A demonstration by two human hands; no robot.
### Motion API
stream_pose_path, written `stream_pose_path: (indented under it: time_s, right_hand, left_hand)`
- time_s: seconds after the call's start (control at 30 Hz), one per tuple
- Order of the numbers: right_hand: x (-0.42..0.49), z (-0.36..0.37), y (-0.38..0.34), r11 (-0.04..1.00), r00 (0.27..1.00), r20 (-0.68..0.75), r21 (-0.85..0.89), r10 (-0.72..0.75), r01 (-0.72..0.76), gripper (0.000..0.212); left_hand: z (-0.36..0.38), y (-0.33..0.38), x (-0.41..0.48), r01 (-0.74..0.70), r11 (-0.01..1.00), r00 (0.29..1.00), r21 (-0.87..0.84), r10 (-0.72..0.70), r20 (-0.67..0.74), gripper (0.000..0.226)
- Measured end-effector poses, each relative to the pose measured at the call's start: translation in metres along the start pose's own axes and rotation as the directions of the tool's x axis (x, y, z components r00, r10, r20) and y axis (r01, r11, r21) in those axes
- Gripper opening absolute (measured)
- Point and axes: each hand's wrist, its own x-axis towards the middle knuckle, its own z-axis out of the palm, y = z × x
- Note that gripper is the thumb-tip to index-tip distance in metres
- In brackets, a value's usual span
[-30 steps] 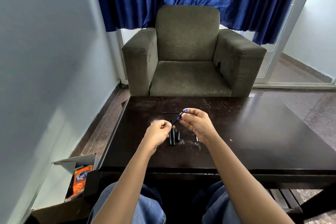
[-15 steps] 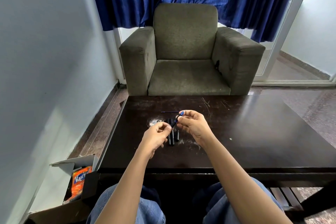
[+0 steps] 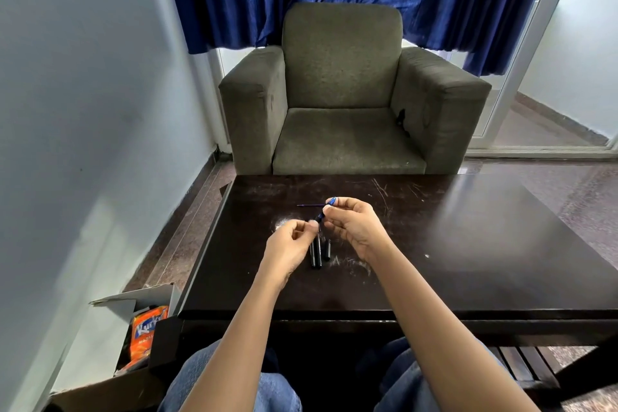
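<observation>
Above the counter (image 3: pixel 468 244), the right hand (image 3: pixel 354 227) clamps its grip on a blue pen (image 3: pixel 321 215); the left hand (image 3: pixel 287 247) curls its grip at the pen's tip, but I cannot tell if it holds.

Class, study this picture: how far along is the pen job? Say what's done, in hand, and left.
Done: black pen pieces lie side by side on the table. In hand: the right hand pinches a blue pen part while the left hand pinches its lower end. Left, probably: the thin refill lying loose beyond the hands.
</observation>
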Motion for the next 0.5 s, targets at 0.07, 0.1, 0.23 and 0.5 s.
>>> stream_pose_path:
  time_s: [0.07,0.1,0.23,0.5]
  right_hand:
    - [0.0013,0.0006,-0.0024,1.0,1.0,0.003,-0.025,-0.003,0.003,0.008]
    - [0.0018,0.0008,-0.0033,0.999,1.0,0.003,-0.039,-0.002,0.002,0.009]
    - [0.0026,0.0022,-0.0049,0.998,1.0,-0.003,-0.07,0.007,-0.007,0.012]
    - [0.0026,0.0011,-0.0026,0.999,0.999,-0.036,-0.04,0.01,-0.011,0.011]
  left_hand:
    - [0.0008,0.003,-0.0005,0.031,0.999,1.0,-0.003,-0.031,-0.001,0.041]
    - [0.0011,0.0039,-0.0014,0.032,0.999,0.999,-0.001,-0.032,-0.004,0.044]
    - [0.0014,0.0043,-0.0029,-0.03,0.999,0.999,-0.024,0.03,-0.014,0.028]
    - [0.007,0.0047,0.001,0.025,1.0,0.999,-0.014,-0.026,-0.019,0.045]
